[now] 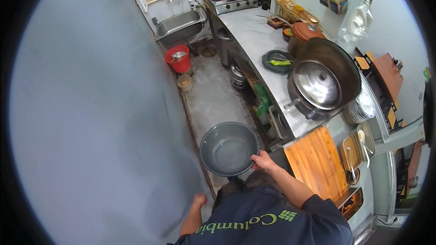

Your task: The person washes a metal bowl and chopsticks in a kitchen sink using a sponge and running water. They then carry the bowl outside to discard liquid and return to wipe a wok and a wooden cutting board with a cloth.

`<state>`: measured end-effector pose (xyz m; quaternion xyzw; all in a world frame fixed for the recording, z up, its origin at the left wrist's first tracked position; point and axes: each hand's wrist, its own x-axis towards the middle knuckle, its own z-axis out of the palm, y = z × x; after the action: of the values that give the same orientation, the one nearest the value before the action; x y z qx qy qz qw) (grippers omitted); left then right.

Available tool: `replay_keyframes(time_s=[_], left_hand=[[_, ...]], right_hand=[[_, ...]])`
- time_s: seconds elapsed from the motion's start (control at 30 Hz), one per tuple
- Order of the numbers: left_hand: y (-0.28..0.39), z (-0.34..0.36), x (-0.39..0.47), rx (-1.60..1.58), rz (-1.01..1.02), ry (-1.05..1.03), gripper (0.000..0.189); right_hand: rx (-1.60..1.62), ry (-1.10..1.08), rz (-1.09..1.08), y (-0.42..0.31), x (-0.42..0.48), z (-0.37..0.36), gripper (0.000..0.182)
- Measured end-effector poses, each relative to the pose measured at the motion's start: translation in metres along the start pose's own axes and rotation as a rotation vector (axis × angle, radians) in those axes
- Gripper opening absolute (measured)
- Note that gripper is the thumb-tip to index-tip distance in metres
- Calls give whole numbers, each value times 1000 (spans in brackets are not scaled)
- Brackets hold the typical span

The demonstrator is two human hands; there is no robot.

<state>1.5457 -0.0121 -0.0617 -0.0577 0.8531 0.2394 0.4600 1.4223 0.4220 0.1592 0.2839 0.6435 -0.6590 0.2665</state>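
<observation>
My right hand (261,160) grips the rim of a round grey basin (230,149), fingers and thumb closed on its lower right edge. The basin hangs level over the floor in front of me, with a wet sheen inside. My left hand (201,199) is low at my left side, beside the wall, apart from the basin; its fingers look curled, but how far they close does not show. A wooden cutting board (316,163) lies on the counter to the right of my right hand.
Ahead on the left are a red bucket (182,62), a small plastic tub (184,82) and a steel sink (178,23). The right-hand counter bears a large pot (327,51), a dark green plate (272,66) and a gas stove (236,5). A wall (102,109) bounds the left.
</observation>
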Motion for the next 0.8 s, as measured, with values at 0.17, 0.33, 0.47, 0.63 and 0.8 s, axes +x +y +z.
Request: replay_keyframes(time_s=[0.17, 0.33, 0.47, 0.63, 0.8], left_hand=[[188, -263, 62, -943, 75, 357, 38], [297, -428, 157, -1000, 213, 312, 46], [316, -499, 214, -896, 123, 192, 53], [358, -600, 271, -939, 76, 177, 54], [342, -689, 345, -897, -5, 172, 44]], right_hand=[[120, 68, -33, -89, 110, 22, 25], [121, 108, -47, -185, 233, 31, 31], [167, 78, 8, -288, 314, 57, 37], [310, 181, 84, -385, 460, 54, 38], [574, 321, 119, -454, 614, 41, 35]])
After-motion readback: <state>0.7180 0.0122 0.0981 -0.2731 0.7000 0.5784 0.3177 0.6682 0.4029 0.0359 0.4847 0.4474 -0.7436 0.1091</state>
